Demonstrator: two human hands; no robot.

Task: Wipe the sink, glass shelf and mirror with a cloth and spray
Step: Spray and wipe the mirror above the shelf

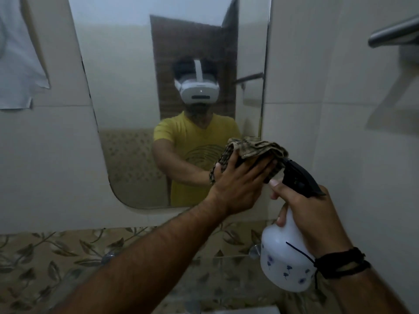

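Wiping step: mirror point(127, 87), lower right corner, judged from where my cloth sits.
Left hand point(238, 184): fingers spread flat, palm pressing the cloth point(251, 147) against the mirror glass; nothing pinched.
Right hand point(315, 214): curled round the neck of the spray bottle point(285, 261), forefinger out near the black trigger head point(299, 177).
Cloth position: bunched on the mirror near its right edge, just above my left fingers.
Spray bottle position: held in the air just right of the mirror's lower right corner, nozzle close behind the cloth.
Glass shelf point(226, 257): below the mirror, thin edge on small metal brackets; contents cannot be told.
Sink: below the mirror, mostly out of view.
Cloth handling: soft, limp, folds easily; I judge a flat palm keeps it spread better than a pinch.
Bottle handling: light translucent plastic, probably slick when wet; hold at the neck under the trigger.
Mirror handling: rigid but fragile; I would use even, moderate pressure.
Shelf handling: fragile; I would wipe lightly along its length.
Risk: cloth bunching and leaving streaks on the mirror.
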